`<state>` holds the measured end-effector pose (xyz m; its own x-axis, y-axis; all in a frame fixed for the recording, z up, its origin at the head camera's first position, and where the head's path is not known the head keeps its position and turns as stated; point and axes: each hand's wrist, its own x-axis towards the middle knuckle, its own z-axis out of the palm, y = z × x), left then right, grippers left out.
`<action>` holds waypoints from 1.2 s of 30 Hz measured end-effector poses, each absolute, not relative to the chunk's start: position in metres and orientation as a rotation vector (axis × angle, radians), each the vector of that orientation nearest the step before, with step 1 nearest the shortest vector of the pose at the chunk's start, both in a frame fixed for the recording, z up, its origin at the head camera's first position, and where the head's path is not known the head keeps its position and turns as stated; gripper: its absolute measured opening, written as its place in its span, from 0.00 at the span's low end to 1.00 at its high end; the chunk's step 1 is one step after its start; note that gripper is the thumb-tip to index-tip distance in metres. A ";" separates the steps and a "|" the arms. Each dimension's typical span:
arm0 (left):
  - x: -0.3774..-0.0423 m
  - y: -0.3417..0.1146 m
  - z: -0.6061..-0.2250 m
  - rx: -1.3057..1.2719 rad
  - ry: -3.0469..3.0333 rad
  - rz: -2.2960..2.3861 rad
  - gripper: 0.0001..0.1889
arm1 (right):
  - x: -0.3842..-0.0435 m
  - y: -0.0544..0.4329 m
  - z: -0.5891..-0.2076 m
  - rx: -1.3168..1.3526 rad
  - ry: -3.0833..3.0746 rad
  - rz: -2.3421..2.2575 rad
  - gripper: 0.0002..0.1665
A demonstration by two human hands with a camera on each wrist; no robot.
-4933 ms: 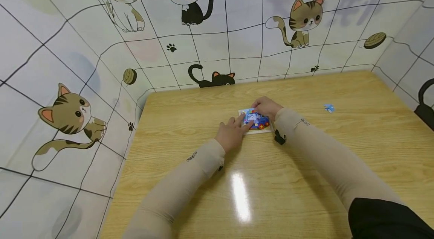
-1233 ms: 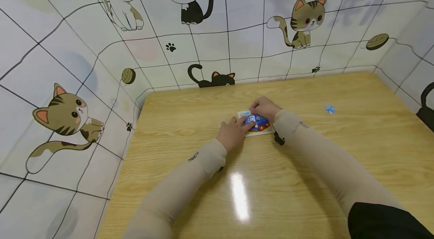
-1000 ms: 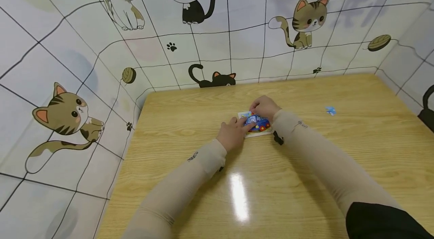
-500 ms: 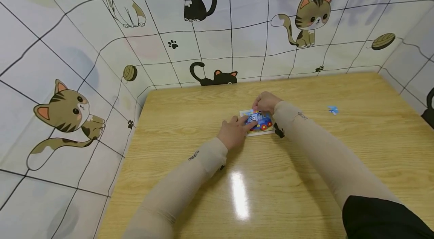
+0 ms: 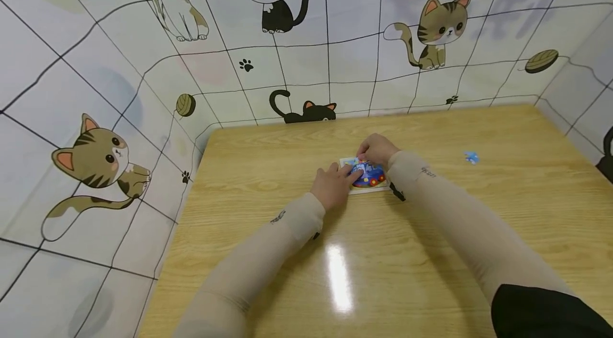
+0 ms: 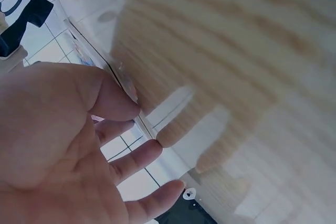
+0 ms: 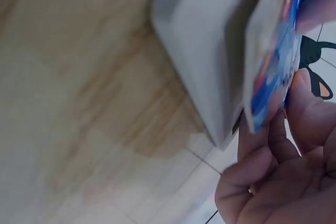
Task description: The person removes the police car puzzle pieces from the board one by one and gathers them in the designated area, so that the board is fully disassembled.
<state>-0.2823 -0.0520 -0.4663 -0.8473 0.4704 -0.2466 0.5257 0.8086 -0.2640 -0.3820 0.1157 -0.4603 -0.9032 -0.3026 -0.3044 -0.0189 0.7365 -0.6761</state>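
Note:
A small jigsaw puzzle board (image 5: pixel 371 190) with a white border and a blue car picture lies on the wooden table. My left hand (image 5: pixel 331 186) rests on its left side, fingers spread over the picture. At the far edge, my right hand (image 5: pixel 378 149) has its fingers curled in. The right wrist view shows its thumb and fingers pinching a thin colourful puzzle piece (image 7: pixel 270 72), tilted over the pale board edge. In the left wrist view the left fingers (image 6: pixel 137 162) reach out along the board's rim. A loose light-blue puzzle piece (image 5: pixel 471 157) lies to the right.
The wooden table (image 5: pixel 249 178) meets a wall (image 5: pixel 297 66) covered in cat drawings and grid lines at its far side. More printed wall stands at the left and right. A bright light reflection falls on the near part of the tabletop.
Since the oldest frame, my right fingertips have shifted slightly left along the board's far edge. My left hand stays on the board. The view has moved a little; the loose piece lies unmoved.

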 end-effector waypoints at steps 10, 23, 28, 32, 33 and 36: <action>-0.280 -0.052 -0.458 0.760 2.825 -0.474 0.30 | -0.383 0.108 -0.454 -0.251 2.600 -0.863 0.10; -0.279 -0.052 -0.460 0.749 2.800 -0.602 0.31 | -0.388 0.110 -0.457 -0.267 2.502 -0.838 0.16; -0.280 -0.048 -0.462 0.723 2.801 -0.641 0.32 | -0.385 0.113 -0.456 -0.248 2.505 -0.900 0.16; -0.280 -0.048 -0.464 0.715 2.814 -0.598 0.33 | -0.381 0.117 -0.455 -0.224 2.512 -0.956 0.16; -0.279 -0.048 -0.465 0.712 2.812 -0.591 0.33 | -0.380 0.118 -0.454 -0.217 2.506 -0.973 0.17; -0.280 -0.048 -0.468 0.707 2.804 -0.574 0.33 | -0.376 0.124 -0.450 -0.180 2.464 -1.061 0.18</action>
<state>-0.2795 -0.0481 -0.4676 -0.8674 0.4143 -0.2754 0.4892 0.8111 -0.3206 -0.3761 0.1238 -0.4505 -0.8908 -0.2889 -0.3507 0.0563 0.6957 -0.7162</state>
